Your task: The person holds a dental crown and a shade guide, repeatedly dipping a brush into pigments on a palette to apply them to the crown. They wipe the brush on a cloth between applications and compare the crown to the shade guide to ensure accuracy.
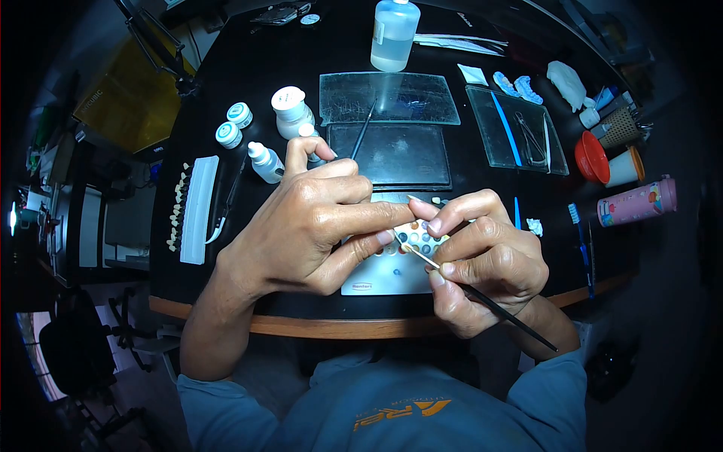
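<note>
My right hand [489,260] holds a fine brush [493,305] with a dark handle, its pale tip pointing at my left fingertips. My left hand [320,226] has its thumb and index finger close together in a pinch. Whatever sits between them is too small to name. The index fingertips of both hands meet or nearly meet. Below them lies a white palette [361,280] with round wells of several colours, partly covered by my hands. Behind my left hand stand a white dropper bottle [265,163] and a white jar [292,113].
A second brush [364,128] lies across a glass slab [339,94] and a dark slab [422,154]. A clear bottle [394,38] stands behind. Tooth samples [179,207] are at the left; a red bowl [592,157], a pink bottle [636,202] and a toothbrush [584,248] at the right.
</note>
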A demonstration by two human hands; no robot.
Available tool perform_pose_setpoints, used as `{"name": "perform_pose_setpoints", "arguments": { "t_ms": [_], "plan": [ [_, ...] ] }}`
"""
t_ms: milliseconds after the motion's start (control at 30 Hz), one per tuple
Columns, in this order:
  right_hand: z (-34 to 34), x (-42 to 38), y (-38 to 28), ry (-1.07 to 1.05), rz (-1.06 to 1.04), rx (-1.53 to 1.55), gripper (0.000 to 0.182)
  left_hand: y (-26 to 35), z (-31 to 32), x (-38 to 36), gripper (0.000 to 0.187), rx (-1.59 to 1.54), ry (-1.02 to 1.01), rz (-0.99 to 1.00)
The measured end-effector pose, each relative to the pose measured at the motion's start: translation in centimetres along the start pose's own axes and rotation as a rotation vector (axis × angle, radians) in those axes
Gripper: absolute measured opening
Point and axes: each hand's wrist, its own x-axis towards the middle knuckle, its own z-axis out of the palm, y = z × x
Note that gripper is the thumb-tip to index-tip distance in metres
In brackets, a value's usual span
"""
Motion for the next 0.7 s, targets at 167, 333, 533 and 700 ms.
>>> {"name": "perform_pose_setpoints", "arguments": {
  "t_ms": [167,333,533,700],
  "plan": [
    [0.11,-0.05,-0.01,0.005,-0.004,0.000,0.015,0.03,-0.04,0.07,0.028,0.000,0.000,-0.002],
    [0.23,-0.09,0.14,0.010,-0.014,0.007,0.016,0.33,-0.53,0.20,0.022,0.052,-0.034,-0.020],
    [0.27,-0.05,-0.03,0.016,-0.004,0.013,0.017,0.31,-0.46,0.18,0.021,0.059,-0.035,-0.026],
    [0.31,-0.03,-0.07,0.018,-0.002,0.015,0.017,0.04,-0.04,0.08,0.027,0.018,0.001,-0.003]
  ]
}}
